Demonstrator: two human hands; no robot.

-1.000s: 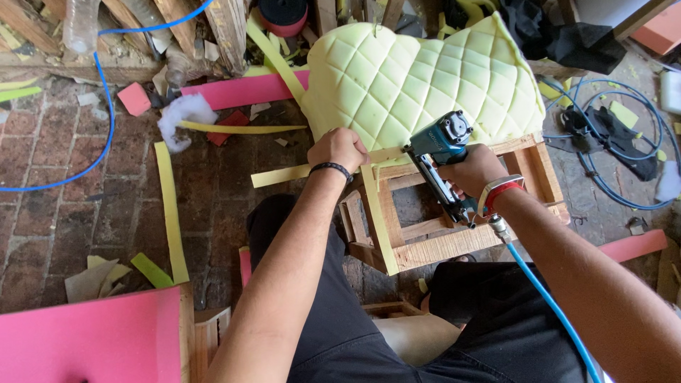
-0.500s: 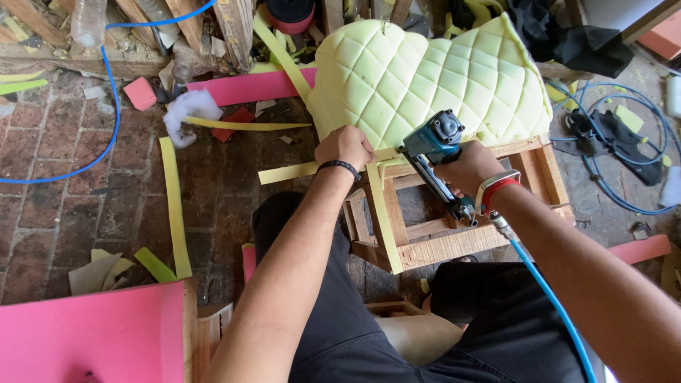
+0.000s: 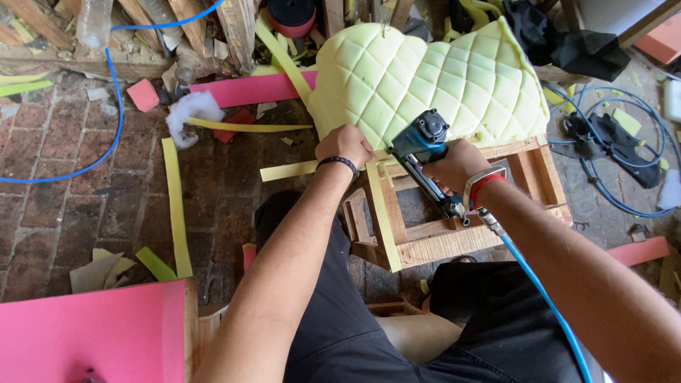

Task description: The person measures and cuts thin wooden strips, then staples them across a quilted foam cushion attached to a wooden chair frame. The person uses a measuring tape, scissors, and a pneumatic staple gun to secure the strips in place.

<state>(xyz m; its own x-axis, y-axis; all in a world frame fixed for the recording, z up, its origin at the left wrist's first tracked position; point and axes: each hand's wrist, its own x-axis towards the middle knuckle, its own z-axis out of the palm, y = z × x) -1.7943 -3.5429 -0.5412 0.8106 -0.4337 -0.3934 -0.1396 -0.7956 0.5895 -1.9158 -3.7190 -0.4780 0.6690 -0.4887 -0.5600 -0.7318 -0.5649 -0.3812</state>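
Red-brown brick makes up the floor point(image 3: 64, 198), worn and littered with offcuts. A big slab of pink foam point(image 3: 85, 333) fills the near left corner, and a long pink strip point(image 3: 248, 89) lies further off beside a heap of rough timber point(image 3: 234, 28). Next in size comes the pale yellow quilted foam pad point(image 3: 433, 78), diamond-stitched, scalloped along its top, standing tilted against the far edge of a bare wooden frame point(image 3: 461, 241) that sits between the person's knees. Thin yellow foam strips point(image 3: 174, 206) lie scattered on the bricks, and one runs under the pad's lower edge and down the frame's left rail. A blue air hose point(image 3: 106, 135) loops across the floor on the left; another length of blue hose point(image 3: 546, 305) runs along the right forearm to the tool.

The left hand point(image 3: 345, 145), a dark band on its wrist, is closed down on the pad's lower edge, pinching foam against the frame. The right hand point(image 3: 457, 164), with a red band at the wrist, is wrapped tight around the grip of a teal pneumatic stapler point(image 3: 424, 145), whose head sits just beside the left hand at the pad's bottom edge. A tuft of white wadding point(image 3: 188, 113) lies on the bricks.
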